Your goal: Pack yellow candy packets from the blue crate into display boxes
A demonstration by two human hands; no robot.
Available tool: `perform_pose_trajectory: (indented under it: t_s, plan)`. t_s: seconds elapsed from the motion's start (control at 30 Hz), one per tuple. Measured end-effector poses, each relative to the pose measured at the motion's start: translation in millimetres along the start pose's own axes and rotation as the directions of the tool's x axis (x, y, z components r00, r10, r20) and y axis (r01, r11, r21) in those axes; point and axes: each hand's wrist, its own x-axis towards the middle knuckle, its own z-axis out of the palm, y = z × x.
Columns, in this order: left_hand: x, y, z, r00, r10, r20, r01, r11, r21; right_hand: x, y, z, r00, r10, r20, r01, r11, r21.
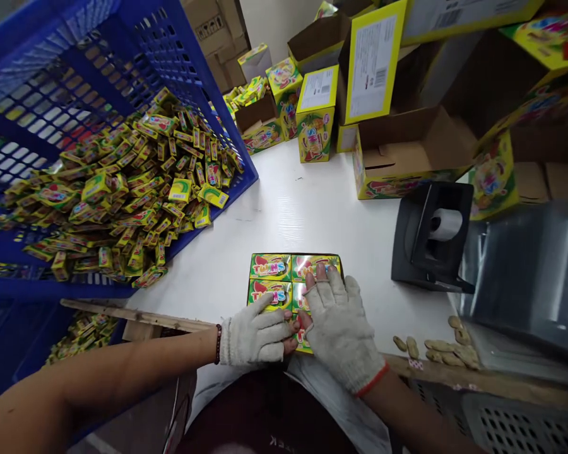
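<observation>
At the table's front edge lies an open display box (342, 268) packed with small green and yellow "TWINS" packs (271, 267) in rows. My left hand (255, 331), in a white knit glove with bare fingertips, rests over the box's lower left part, fingers stretched toward the right. Flat across the right side of the packs lies my right hand (338, 321), gloved the same way, its fingers extended forward. Both hands press on the packs without gripping any. The packs beneath my palms are hidden.
A tilted blue crate (236, 157) full of small packs stands at left. Yellow cartons (317, 116) line the back, with an open carton (407, 176) before them. A black tape dispenser (430, 236), peanuts (445, 353) and plastic sheeting (525, 271) are at right.
</observation>
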Motion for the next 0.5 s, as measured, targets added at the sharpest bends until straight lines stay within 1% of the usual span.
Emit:
perform_pose_trajectory:
  t_s: [0.1,0.17,0.27,0.37,0.43,0.5]
  plan:
    - [0.1,1.7,-0.7,1.000,-0.003,-0.007,0.003,1.000,0.006,-1.8,0.5,2.6,1.000,-0.006,-0.003,0.006,0.999,0.051]
    - [0.2,1.6,-0.9,1.000,-0.004,-0.010,0.004,1.000,0.017,-2.9,1.3,3.2,1.000,-0.002,0.025,0.000,0.996,0.091]
    - [0.8,0.0,-0.9,1.000,0.012,-0.026,-0.012,1.000,0.025,-3.5,2.9,2.3,0.994,-0.002,0.110,-0.013,0.990,0.143]
    - [2.1,-0.5,0.5,0.997,0.027,-0.069,-0.026,1.000,0.016,-2.3,3.4,0.7,0.983,0.005,0.183,-0.037,0.984,0.174]
    - [3.0,0.7,1.9,0.995,0.016,-0.097,-0.013,1.000,0.025,-1.0,2.0,-0.3,0.980,0.024,0.196,-0.063,0.978,0.199]
    - [3.0,2.1,3.0,0.994,-0.004,-0.109,0.009,0.999,0.051,-0.2,0.3,-0.8,0.985,0.023,0.173,-0.065,0.968,0.242]
